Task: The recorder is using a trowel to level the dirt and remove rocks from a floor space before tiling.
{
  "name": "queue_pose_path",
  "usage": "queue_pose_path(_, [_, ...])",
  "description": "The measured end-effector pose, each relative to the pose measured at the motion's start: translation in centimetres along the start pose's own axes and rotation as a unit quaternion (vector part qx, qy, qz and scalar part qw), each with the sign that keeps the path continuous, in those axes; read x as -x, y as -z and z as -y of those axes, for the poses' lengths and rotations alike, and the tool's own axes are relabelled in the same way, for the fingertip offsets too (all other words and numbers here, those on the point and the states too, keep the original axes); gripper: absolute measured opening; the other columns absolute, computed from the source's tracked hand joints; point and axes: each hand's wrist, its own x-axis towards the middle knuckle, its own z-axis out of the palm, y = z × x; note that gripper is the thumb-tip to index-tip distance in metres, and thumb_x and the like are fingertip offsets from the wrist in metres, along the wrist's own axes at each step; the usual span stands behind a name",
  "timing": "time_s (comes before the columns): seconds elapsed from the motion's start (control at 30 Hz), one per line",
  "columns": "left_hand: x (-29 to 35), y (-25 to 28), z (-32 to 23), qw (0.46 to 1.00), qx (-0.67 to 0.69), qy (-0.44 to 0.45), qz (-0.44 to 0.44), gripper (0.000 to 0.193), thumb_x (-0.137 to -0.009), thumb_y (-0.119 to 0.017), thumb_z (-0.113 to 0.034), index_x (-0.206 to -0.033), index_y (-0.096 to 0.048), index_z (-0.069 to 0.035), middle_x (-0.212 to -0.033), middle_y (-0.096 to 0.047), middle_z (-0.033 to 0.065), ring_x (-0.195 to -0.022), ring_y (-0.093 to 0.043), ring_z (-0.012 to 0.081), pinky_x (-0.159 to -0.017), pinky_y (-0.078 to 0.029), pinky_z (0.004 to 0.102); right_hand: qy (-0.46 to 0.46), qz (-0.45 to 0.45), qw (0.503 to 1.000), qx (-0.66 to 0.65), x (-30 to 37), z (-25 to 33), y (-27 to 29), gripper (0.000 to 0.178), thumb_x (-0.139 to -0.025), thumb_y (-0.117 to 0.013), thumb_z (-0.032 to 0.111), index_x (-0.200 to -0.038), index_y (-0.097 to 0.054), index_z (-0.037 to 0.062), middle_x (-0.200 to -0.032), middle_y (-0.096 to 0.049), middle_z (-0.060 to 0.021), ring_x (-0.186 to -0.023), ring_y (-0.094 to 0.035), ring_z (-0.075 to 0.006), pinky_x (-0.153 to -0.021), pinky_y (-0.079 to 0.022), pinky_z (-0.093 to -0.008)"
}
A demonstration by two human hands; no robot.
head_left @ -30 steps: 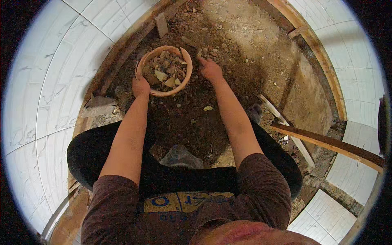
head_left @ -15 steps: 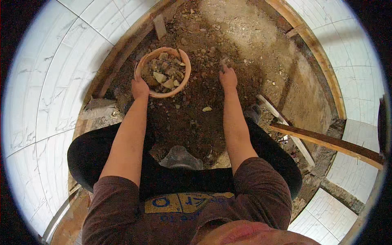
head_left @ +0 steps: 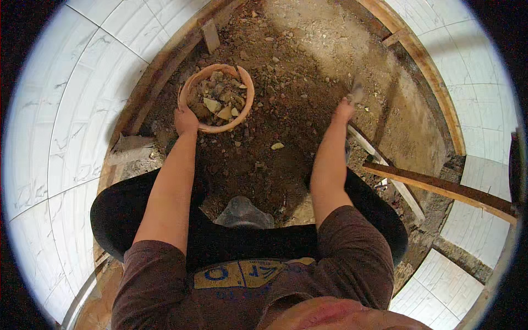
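Note:
An orange-pink round tub [head_left: 248, 102] stands tilted slightly on the dirt floor, partly filled with soil, stones and pale broken pieces [head_left: 211, 104]. My left hand [head_left: 186, 120] is closed on the tub's near left rim. Out to the right, my right hand [head_left: 344, 111] is closed round a small greyish tool [head_left: 357, 92], which looks like a trowel but is blurred by motion. Its handle is hidden in my fingers. Loose dark soil [head_left: 275, 115] with scattered stones lies between the two hands, and a pale yellowish chip [head_left: 277, 146] rests on it.
Wooden boards [head_left: 434, 71] edge the dug area on both sides, with white marbled tiles [head_left: 77, 99] beyond. A wooden plank [head_left: 440, 187] and a thin white strip [head_left: 379, 153] lie at right. A translucent grey object [head_left: 242, 212] sits between my legs.
My right hand has swung to the right with the small greyish tool, away from the soil beside the tub. My left hand and the tub have shifted only slightly left.

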Motion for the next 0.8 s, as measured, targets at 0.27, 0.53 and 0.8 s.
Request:
queue_pose_path(0.27, [-2.2,0.5,2.9,0.998,-0.062,-0.017,0.008,0.067,-0.101,-0.023,-0.05,-0.142,-0.034,0.002,-0.134,-0.048,0.0249,-0.118,-0.053,0.0384,-0.094,-0.048,0.0497,0.023,0.119,0.952,0.28,-0.3,2.9,-1.0,0.054,-0.092,-0.059,0.031,-0.136,-0.048,0.0021,-0.123,-0.059,-0.0227,-0.105,-0.06,-0.0382,-0.087,-0.047,-0.0475])
queue_pose_path(0.53, [-2.0,-0.8,1.0,0.995,-0.079,-0.005,-0.054,0.068,-0.1,-0.024,-0.05,-0.142,-0.034,0.003,-0.133,-0.048,0.0251,-0.115,-0.054,0.0397,-0.089,-0.051,0.0505,0.128,0.179,0.955,0.198,11.3,5.4,-7.5,0.055,-0.096,-0.052,0.037,-0.138,-0.043,0.0039,-0.135,-0.049,-0.0228,-0.117,-0.051,-0.0404,-0.095,-0.043,-0.0477])
queue_pose_path(0.8, [-4.3,1.8,5.0,0.998,-0.045,-0.014,-0.035,0.064,-0.101,-0.028,-0.047,-0.143,-0.032,0.002,-0.134,-0.048,0.025,-0.117,-0.052,0.0409,-0.095,-0.047,0.051,-0.19,0.262,0.938,-0.126,24.5,10.5,-10.5,0.062,-0.097,-0.055,0.024,-0.147,-0.028,0.0012,-0.143,-0.042,-0.0179,-0.12,-0.053,-0.0313,-0.099,-0.042,-0.0428])
